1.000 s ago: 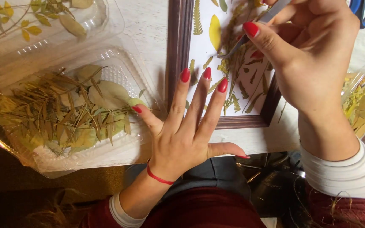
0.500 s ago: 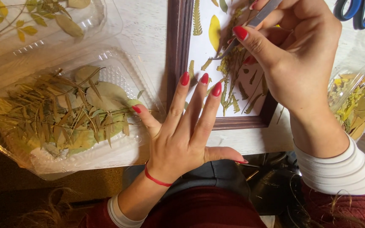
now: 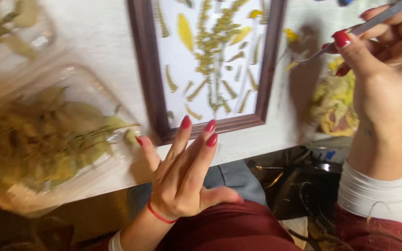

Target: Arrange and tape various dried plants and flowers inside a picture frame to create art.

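Note:
A dark wooden picture frame (image 3: 150, 79) lies on the white table, with pressed yellow and green leaves (image 3: 212, 56) arranged on its white backing. My left hand (image 3: 182, 176) hovers open, fingers spread, just below the frame's lower left corner, holding nothing. A red string circles its wrist. My right hand (image 3: 387, 69) is raised to the right of the frame and grips metal tweezers (image 3: 354, 32), whose tips point left toward a small yellow leaf bit (image 3: 291, 36) beside the frame.
A clear plastic container (image 3: 70, 139) of dried green leaves and stems sits blurred at the left. Another container of yellow dried leaves (image 3: 333, 102) stands right of the frame. Dark cables and gear (image 3: 298, 181) lie below the table edge.
My right hand has lifted off the frame and swung right with the tweezers, uncovering the leaf arrangement. My left hand has slid off the frame's edge. The view shifted.

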